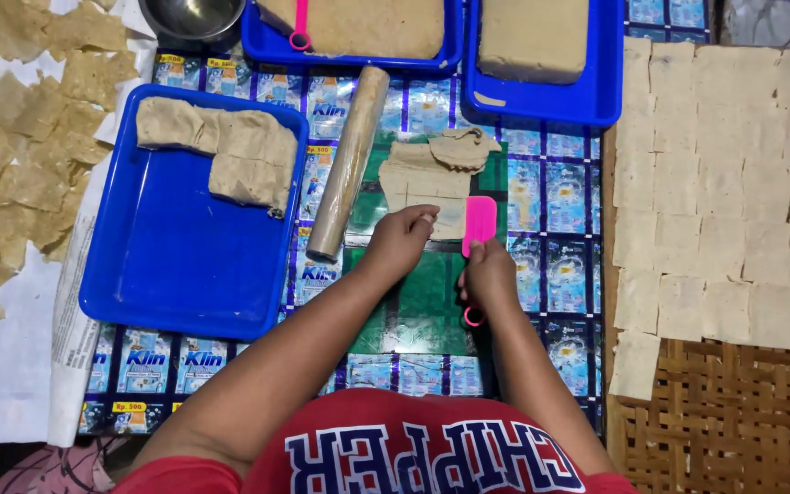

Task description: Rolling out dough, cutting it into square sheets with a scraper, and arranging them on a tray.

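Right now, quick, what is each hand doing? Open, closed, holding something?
Left hand: open, fingertips pressing on the thin dough sheet.
Right hand: closed around the handle of the pink scraper, blade against the dough.

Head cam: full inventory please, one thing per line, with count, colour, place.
blue trays: 3, blue; one at left, two along top edge.
folded dough: 1 pile, tan; in the left tray.
dough blocks: 2, tan; one in each top tray.
rolling pin: 1, tan; beside the left tray.
thin dough sheet: 1, tan; centre of mat.
pink scraper: 1, pink; on the sheet's right edge.
second pink tool: 1, pink; in top middle tray.
metal bowl: 1, silver; top left.
cut squares: many, pale; on woven mat, right.
dried pieces: many, yellowish; left.
left hand: 1; touching the sheet.
right hand: 1; gripping the scraper.
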